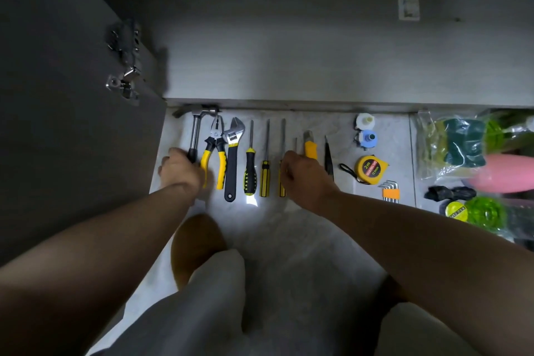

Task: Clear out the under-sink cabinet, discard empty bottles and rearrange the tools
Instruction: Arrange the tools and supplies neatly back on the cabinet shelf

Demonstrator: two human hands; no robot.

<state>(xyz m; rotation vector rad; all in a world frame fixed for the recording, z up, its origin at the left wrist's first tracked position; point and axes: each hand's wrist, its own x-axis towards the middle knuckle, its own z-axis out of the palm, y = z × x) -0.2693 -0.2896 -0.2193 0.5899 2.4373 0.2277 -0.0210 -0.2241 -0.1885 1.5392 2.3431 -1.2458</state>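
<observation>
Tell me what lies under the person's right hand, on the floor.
Under the right hand a yellow screwdriver handle shows at its left edge, and a thin steel shaft runs out from beneath it. That shaft's handle is covered, as is the yellow utility knife's lower end.

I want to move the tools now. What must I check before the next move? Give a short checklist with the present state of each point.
1. Left hand grips the hammer by its handle: ok.
2. Hammer head free of the cabinet edge: cannot tell, it lies in shadow there.
3. Pliers clear of the left hand: not ok, one handle lies against it.
4. Right hand holds a tool: cannot tell, its curled fingers hide what is under them.
5. Cabinet door open: ok.
</observation>
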